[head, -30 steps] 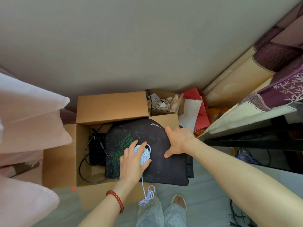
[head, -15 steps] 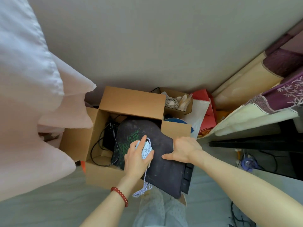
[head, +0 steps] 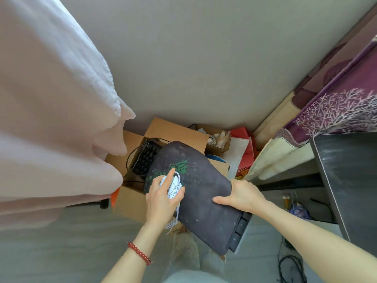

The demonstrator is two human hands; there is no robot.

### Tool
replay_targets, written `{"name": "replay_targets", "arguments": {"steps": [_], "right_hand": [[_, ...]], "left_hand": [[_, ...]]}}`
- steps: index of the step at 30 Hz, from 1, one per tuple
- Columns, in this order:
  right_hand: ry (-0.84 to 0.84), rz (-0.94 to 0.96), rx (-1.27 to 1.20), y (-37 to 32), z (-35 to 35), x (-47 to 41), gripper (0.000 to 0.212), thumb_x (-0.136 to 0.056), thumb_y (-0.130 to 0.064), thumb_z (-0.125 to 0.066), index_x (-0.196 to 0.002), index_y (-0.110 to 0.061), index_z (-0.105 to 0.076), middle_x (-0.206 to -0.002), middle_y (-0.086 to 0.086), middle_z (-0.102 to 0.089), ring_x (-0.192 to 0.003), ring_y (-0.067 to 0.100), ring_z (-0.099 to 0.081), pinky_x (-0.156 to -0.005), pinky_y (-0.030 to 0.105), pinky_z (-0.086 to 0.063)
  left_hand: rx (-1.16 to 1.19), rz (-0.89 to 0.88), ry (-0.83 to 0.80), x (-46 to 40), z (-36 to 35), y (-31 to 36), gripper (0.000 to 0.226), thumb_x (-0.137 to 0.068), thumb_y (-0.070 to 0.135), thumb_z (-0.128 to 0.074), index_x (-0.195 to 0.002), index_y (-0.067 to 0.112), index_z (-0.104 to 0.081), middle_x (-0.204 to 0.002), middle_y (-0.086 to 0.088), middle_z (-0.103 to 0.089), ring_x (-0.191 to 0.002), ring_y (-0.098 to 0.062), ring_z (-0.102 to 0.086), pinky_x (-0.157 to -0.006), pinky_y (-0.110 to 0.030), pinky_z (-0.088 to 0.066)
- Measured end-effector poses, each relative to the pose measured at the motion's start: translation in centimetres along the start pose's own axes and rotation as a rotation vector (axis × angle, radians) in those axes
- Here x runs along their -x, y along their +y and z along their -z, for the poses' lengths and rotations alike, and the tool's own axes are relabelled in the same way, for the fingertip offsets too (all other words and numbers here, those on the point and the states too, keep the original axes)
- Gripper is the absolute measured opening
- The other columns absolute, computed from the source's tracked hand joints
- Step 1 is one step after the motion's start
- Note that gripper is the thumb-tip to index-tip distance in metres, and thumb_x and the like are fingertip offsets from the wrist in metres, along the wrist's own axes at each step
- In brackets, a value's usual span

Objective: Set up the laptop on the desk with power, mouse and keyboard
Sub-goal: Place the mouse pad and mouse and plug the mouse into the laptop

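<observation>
A dark mouse pad (head: 204,193) with a green print lies on top of a black keyboard (head: 239,231), whose edge shows at the lower right. My right hand (head: 242,196) grips the right edge of this stack, which is tilted and raised above the cardboard box (head: 173,130). On top of the pad, my left hand (head: 163,198) holds a white patterned mouse (head: 174,187); its blue-white braided cable (head: 172,220) hangs below my hand. A second black keyboard (head: 145,160) with a black cable lies inside the box.
A pink curtain (head: 51,119) hangs at the left. A black desk (head: 350,178) stands at the right beside a purple patterned curtain (head: 336,107). Behind the box are a small carton (head: 219,142) with a coiled cable and red bags (head: 243,148). Cables lie on the floor at lower right.
Both hands have raised the pad and keyboard stack out of the box and toward me, its near end tilted up. My view has lifted and swung right, bringing the desk into sight.
</observation>
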State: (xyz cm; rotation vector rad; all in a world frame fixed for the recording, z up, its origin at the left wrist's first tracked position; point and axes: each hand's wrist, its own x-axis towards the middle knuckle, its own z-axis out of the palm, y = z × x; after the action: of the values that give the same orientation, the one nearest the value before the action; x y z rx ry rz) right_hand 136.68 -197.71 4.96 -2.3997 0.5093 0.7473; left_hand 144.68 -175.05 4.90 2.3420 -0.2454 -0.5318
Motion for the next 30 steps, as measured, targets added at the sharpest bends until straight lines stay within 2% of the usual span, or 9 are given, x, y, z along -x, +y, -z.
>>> {"name": "replay_targets", "arguments": {"steps": [2, 4, 6, 8, 11, 15, 21, 24, 30], "right_hand": [[0.02, 0.024, -0.044, 0.4, 1.2, 2.7, 0.043, -0.057, -0.083, -0.045, -0.077, -0.046, -0.049, -0.078, -0.016, -0.061, -0.078, 0.016, -0.058, -0.059, 0.03, -0.042], [0.039, 0.015, -0.09, 0.8, 2.4, 6.2, 0.04, -0.056, -0.083, -0.047, -0.067, -0.045, -0.047, -0.071, -0.019, -0.056, -0.074, 0.014, -0.056, -0.057, 0.029, -0.041], [0.061, 0.003, -0.127, 1.2, 3.1, 9.0, 0.042, -0.056, -0.082, -0.049, -0.071, -0.043, -0.051, -0.078, -0.016, -0.062, -0.08, 0.015, -0.059, -0.063, 0.031, -0.046], [0.081, -0.016, -0.174, 1.4, 3.5, 12.0, 0.047, -0.058, -0.078, -0.053, -0.08, -0.037, -0.058, -0.087, -0.011, -0.067, -0.085, 0.017, -0.062, -0.071, 0.036, -0.051], [0.142, -0.04, -0.236, 1.8, 3.8, 16.1, 0.05, -0.062, -0.072, -0.059, -0.088, -0.03, -0.063, -0.092, -0.007, -0.069, -0.086, 0.017, -0.063, -0.076, 0.038, -0.053], [0.238, -0.094, -0.341, 2.4, 3.3, 22.7, 0.044, -0.062, -0.069, -0.061, -0.087, -0.033, -0.064, -0.09, -0.011, -0.069, -0.085, 0.011, -0.064, -0.077, 0.037, -0.053], [0.465, -0.25, -0.562, 3.3, -1.8, 34.3, 0.03, -0.054, -0.068, -0.067, -0.071, -0.043, -0.062, -0.077, -0.02, -0.067, -0.073, -0.003, -0.063, -0.067, 0.022, -0.051], [0.573, -0.339, -0.682, 3.8, -5.0, 39.6, 0.038, -0.05, -0.068, -0.069, -0.075, -0.04, -0.065, -0.08, -0.019, -0.069, -0.072, -0.006, -0.064, -0.069, 0.022, -0.053], [0.765, -0.601, -0.806, 5.3, -12.8, 52.3, 0.06, -0.049, -0.069, -0.069, -0.083, -0.019, -0.065, -0.086, -0.006, -0.07, -0.08, 0.01, -0.066, -0.079, 0.036, -0.055]], "left_hand": [[0.052, -0.007, 0.067, 1.6, 1.0, 1.4, 0.055, -0.084, 0.037, -0.059, -0.135, 0.04, -0.037, -0.117, 0.005, -0.04, -0.108, -0.016, -0.046, -0.098, -0.042, -0.04], [0.147, -0.003, 0.11, 3.9, 2.0, 3.1, 0.055, -0.085, 0.036, -0.059, -0.135, 0.041, -0.036, -0.117, 0.005, -0.038, -0.108, -0.013, -0.044, -0.093, -0.03, -0.04], [0.205, -0.01, 0.125, 5.7, 2.5, 4.4, 0.055, -0.086, 0.035, -0.059, -0.135, 0.042, -0.035, -0.116, 0.005, -0.038, -0.105, -0.008, -0.042, -0.086, -0.023, -0.035], [0.21, -0.047, 0.134, 7.7, 3.0, 5.7, 0.055, -0.086, 0.036, -0.059, -0.135, 0.041, -0.036, -0.112, 0.006, -0.038, -0.098, -0.005, -0.042, -0.083, -0.021, -0.034], [0.215, -0.112, 0.126, 10.0, 3.4, 7.1, 0.055, -0.085, 0.036, -0.06, -0.134, 0.041, -0.037, -0.11, 0.007, -0.038, -0.095, -0.002, -0.043, -0.079, -0.02, -0.036], [0.165, -0.275, 0.085, 12.9, 4.1, 9.4, 0.056, -0.083, 0.033, -0.063, -0.134, 0.039, -0.039, -0.109, 0.004, -0.041, -0.101, -0.01, -0.044, -0.086, -0.025, -0.038], [0.117, -0.572, -0.015, 19.2, 3.2, 12.9, 0.057, -0.082, 0.031, -0.065, -0.134, 0.033, -0.042, -0.109, 0.004, -0.042, -0.102, -0.009, -0.044, -0.086, -0.022, -0.039], [0.107, -0.716, -0.106, 22.2, 2.2, 14.0, 0.057, -0.081, 0.031, -0.066, -0.134, 0.031, -0.043, -0.11, 0.004, -0.044, -0.1, -0.008, -0.045, -0.084, -0.019, -0.04], [0.053, -0.934, -0.351, 31.6, -2.6, 16.5, 0.058, -0.08, 0.032, -0.067, -0.133, 0.029, -0.045, -0.115, -0.004, -0.048, -0.102, -0.016, -0.05, -0.086, -0.025, -0.044]]}}
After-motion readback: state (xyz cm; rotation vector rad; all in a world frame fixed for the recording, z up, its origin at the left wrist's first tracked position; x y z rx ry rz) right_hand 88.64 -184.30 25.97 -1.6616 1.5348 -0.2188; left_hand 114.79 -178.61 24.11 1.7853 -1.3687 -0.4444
